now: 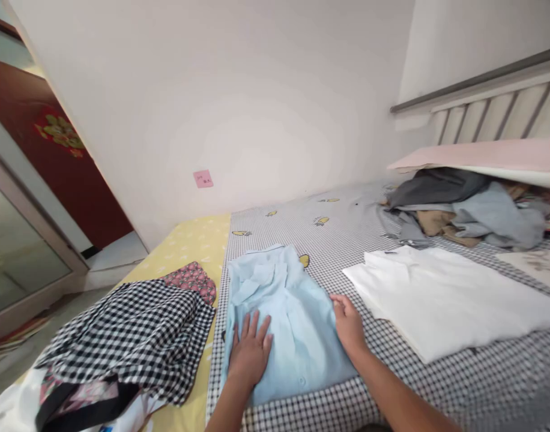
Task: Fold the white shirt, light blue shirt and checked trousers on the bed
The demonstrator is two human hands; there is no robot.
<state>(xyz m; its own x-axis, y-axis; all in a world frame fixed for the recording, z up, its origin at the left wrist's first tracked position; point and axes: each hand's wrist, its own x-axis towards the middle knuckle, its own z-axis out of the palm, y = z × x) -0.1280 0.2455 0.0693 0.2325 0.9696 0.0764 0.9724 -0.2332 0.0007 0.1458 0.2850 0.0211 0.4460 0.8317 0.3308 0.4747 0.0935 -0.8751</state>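
A light blue shirt (286, 318) lies folded into a long rectangle on the checked bed sheet, its collar end away from me and buttons down the front. My left hand (249, 354) rests flat on the shirt's left side, fingers spread. At the shirt's right edge my right hand (348, 321) is closed, its fingers curled at the fabric; the fingertips are partly hidden. A folded white T-shirt (441, 294) lies to the right of my right hand. Left of the blue shirt sits a black-and-white checked garment (140, 333), on top of other clothes.
A flowered cloth (194, 282) shows behind the checked garment. Grey and brown clothes (464, 204) are heaped at the back right under a pink board (486, 155). Behind the bed rises a white wall (275, 102); a yellow sheet (196, 237) covers the bed's left side.
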